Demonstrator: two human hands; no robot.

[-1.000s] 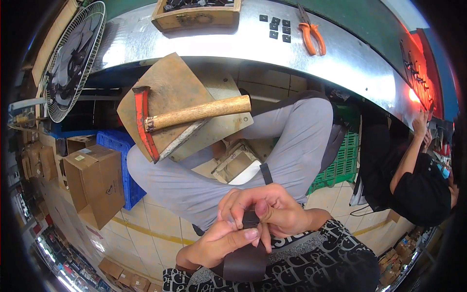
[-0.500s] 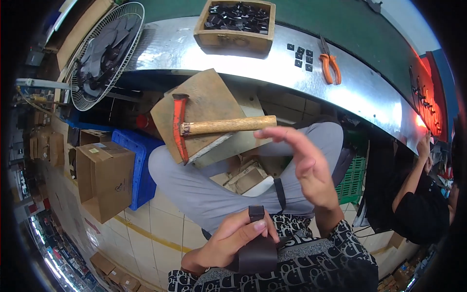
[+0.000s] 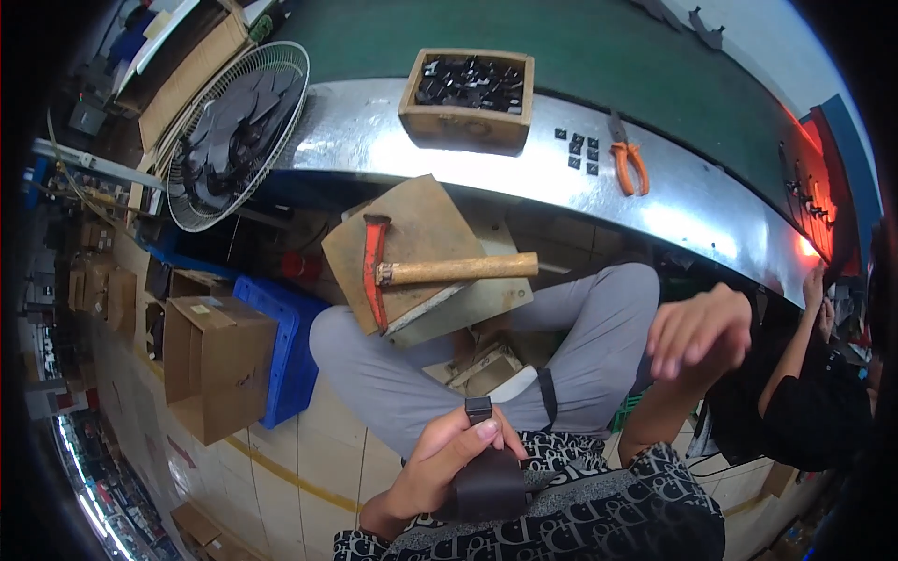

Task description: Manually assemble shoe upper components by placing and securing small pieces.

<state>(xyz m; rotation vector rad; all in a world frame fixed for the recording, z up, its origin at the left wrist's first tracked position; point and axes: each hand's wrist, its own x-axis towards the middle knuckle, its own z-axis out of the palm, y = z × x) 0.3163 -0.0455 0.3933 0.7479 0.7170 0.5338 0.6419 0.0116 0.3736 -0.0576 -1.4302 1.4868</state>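
Note:
My left hand [image 3: 432, 475], low in front of my body, is closed round a curled dark brown strap [image 3: 491, 488]. A small black square piece [image 3: 478, 409] sits at the strap's upper end, just above the thumb. My right hand [image 3: 703, 329] is raised over my right knee, its fingers apart and nothing seen in them. A hammer [image 3: 458, 269] with a red head and wooden handle lies across a worn brown board [image 3: 416, 210] between my knees. Under that board, a grey plate [image 3: 510, 301] shows.
On the metal bench edge [image 3: 355, 122] stand a wooden box [image 3: 463, 129] of black pieces, several small black squares [image 3: 575, 148] and orange-handled pliers [image 3: 630, 168]. A wire basket [image 3: 301, 93], blue crate [image 3: 285, 374] and cardboard box [image 3: 220, 383] are left; a co-worker [image 3: 795, 402] sits right.
My right hand has moved right, away from the hammer's handle end, to above my right knee. The left hand still holds the strap. The whole view has shifted slightly.

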